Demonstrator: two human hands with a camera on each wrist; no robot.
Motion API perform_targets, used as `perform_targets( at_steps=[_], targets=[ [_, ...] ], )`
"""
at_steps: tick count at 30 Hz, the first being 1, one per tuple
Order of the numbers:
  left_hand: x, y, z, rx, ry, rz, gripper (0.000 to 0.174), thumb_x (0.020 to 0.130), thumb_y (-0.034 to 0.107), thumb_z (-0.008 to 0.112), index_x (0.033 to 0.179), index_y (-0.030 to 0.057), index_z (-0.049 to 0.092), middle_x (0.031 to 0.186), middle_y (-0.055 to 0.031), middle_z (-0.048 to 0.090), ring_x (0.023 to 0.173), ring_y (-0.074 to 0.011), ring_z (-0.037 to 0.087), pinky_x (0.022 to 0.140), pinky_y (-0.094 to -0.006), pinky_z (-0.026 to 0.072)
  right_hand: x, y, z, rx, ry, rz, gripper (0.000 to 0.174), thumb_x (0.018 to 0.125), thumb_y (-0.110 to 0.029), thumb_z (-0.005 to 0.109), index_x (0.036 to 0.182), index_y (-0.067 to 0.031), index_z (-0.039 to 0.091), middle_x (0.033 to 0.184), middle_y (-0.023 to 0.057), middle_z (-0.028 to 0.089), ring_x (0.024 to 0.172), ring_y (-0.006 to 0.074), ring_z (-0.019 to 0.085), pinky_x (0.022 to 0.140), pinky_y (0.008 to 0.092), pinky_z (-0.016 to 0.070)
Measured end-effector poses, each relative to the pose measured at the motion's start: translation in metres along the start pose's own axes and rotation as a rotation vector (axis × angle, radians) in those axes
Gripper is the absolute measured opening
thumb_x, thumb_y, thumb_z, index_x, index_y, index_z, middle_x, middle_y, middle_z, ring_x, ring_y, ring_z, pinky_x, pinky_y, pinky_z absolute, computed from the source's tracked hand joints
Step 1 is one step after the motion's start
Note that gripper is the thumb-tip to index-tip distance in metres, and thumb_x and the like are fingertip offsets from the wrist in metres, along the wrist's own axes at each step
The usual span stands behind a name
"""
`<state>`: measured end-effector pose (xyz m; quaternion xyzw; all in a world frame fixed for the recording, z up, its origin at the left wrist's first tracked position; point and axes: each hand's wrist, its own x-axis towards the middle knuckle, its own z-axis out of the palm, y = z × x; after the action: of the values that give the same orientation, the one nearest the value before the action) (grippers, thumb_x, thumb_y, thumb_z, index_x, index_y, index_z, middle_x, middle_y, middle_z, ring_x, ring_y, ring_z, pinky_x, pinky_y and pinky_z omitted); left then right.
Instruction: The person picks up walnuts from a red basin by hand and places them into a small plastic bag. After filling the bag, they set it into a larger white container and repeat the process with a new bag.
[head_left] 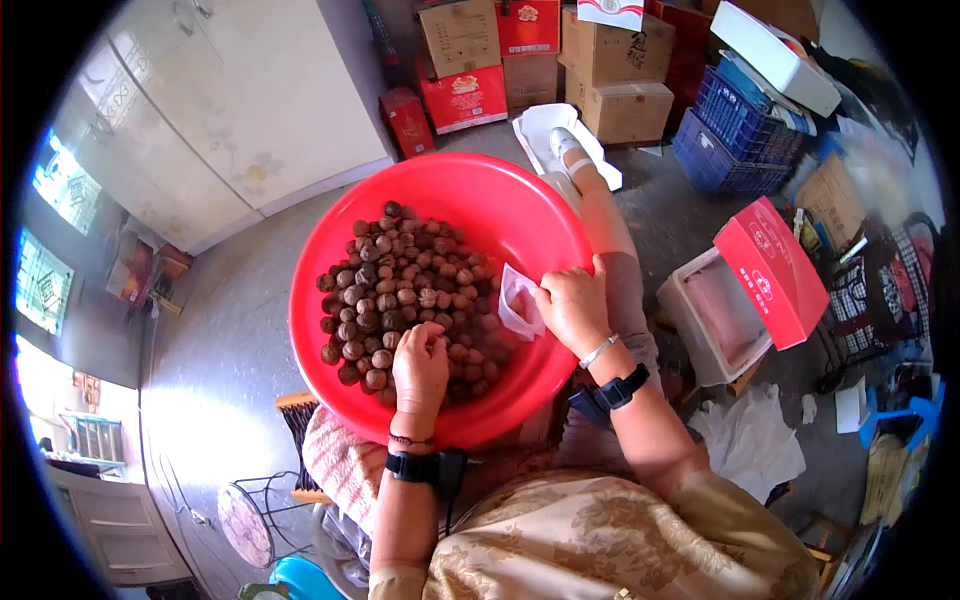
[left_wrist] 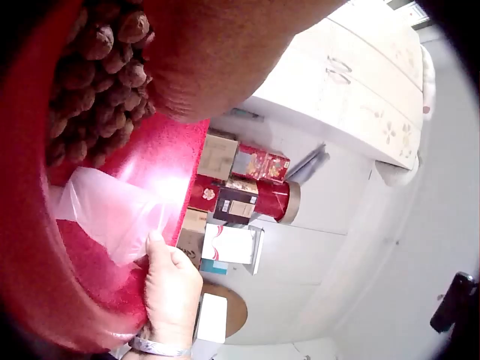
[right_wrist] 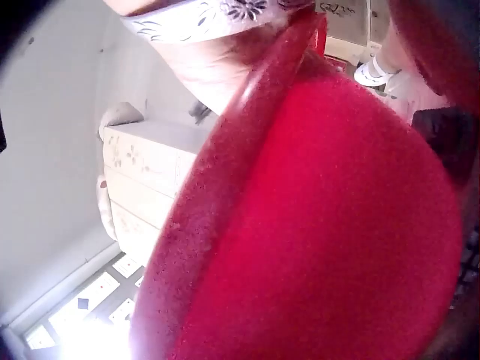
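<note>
A large red basin [head_left: 340,210] holds a heap of brown walnuts [head_left: 385,290], also seen in the left wrist view as walnuts [left_wrist: 97,82]. My left hand [head_left: 420,370] is over the near side of the heap, fingers curled at the nuts; what lies between its fingertips is hidden. At the basin's right side my right hand [head_left: 577,308] pinches the edge of a thin whitish plastic bag [head_left: 521,302]. In the left wrist view the bag [left_wrist: 112,214] hangs inside the basin from the right hand [left_wrist: 171,289]. The right wrist view shows mostly the basin's red wall [right_wrist: 330,225].
Cardboard boxes [head_left: 625,110] and red boxes [head_left: 465,97] stand beyond the basin. To the right are blue crates [head_left: 735,130], an open box with a red lid [head_left: 770,270] and a white plastic bag [head_left: 750,440]. A round stool [head_left: 246,525] stands at the lower left.
</note>
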<state>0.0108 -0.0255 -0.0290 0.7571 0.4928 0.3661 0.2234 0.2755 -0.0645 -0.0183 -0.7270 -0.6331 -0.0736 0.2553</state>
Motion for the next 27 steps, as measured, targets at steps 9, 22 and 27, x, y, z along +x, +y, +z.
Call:
perform_targets(
  at_steps=[9,22,27],
  targets=[
    [-0.006,-0.001,0.006,0.028,-0.131,0.045,0.011,0.088,0.008,0.067,0.098,0.0039,0.071,0.094,-0.0171,0.071,0.093,-0.0382,0.067,0.082,-0.0449,0.0555,0.001,-0.003,-0.003,0.001,0.005,-0.008,0.022,0.088,-0.029,0.073,0.076,-0.0104,0.070,0.081,0.0093,0.073,0.087,0.0308,0.069,0.109,0.0634,0.0350],
    [-0.007,0.013,-0.014,0.030,-0.264,0.123,0.013,0.085,0.008,0.071,0.098,0.0050,0.074,0.098,-0.0164,0.072,0.101,-0.0372,0.067,0.091,-0.0436,0.0548,0.001,-0.002,-0.001,0.028,0.033,-0.001,0.021,0.089,-0.026,0.071,0.075,-0.0097,0.070,0.079,0.0103,0.073,0.086,0.0309,0.070,0.113,0.0620,0.0337],
    [-0.005,0.002,-0.059,0.307,-0.005,-0.013,0.016,0.082,0.012,0.072,0.098,0.0090,0.072,0.100,-0.0173,0.066,0.099,-0.0400,0.062,0.088,-0.0489,0.0520,0.000,-0.003,-0.002,0.008,0.027,0.008,0.021,0.089,-0.026,0.071,0.076,-0.0096,0.070,0.080,0.0100,0.073,0.086,0.0309,0.070,0.112,0.0623,0.0339]
  ],
)
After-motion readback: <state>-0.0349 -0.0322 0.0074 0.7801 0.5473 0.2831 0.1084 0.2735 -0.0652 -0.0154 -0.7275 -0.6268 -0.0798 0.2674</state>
